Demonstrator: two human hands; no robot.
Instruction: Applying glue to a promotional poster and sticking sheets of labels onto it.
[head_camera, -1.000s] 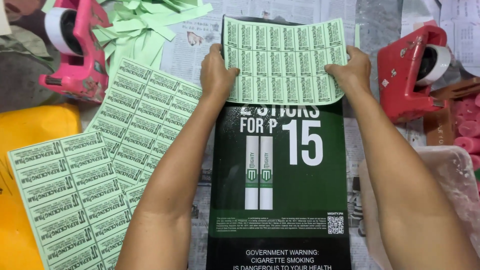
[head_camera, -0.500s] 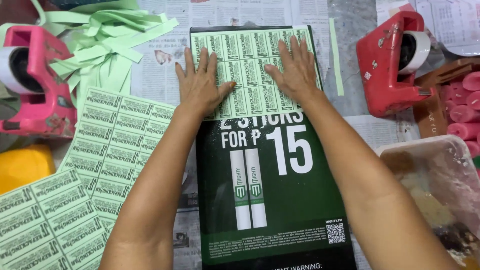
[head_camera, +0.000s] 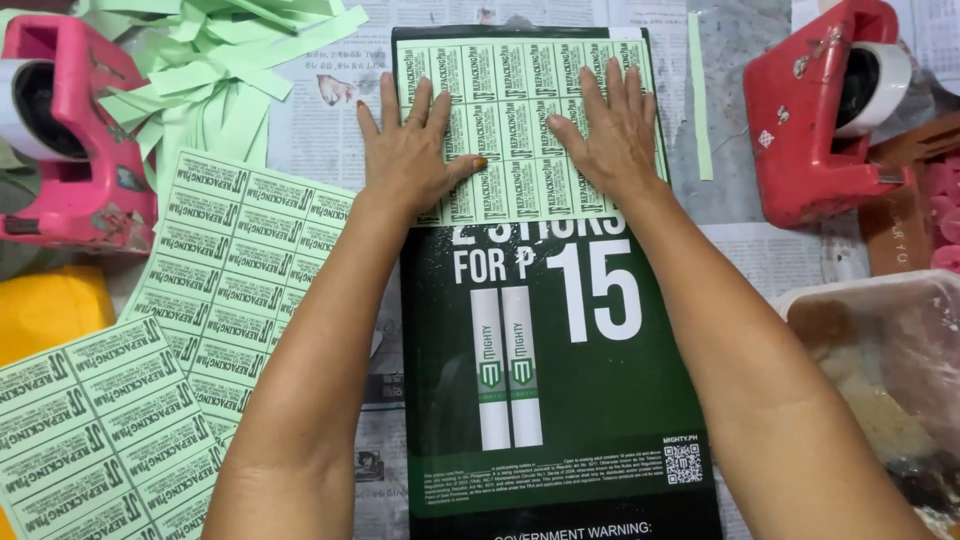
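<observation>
Both hands (head_camera: 510, 150) press a green label sheet (head_camera: 520, 75) flat; clear tub (head_camera: 850, 300) holds brownish stuff.

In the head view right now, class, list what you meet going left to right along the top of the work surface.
Pink tape dispenser → pile of green paper strips → left hand → right hand, both flat on the green label sheet → single green strip → red tape dispenser.
</observation>
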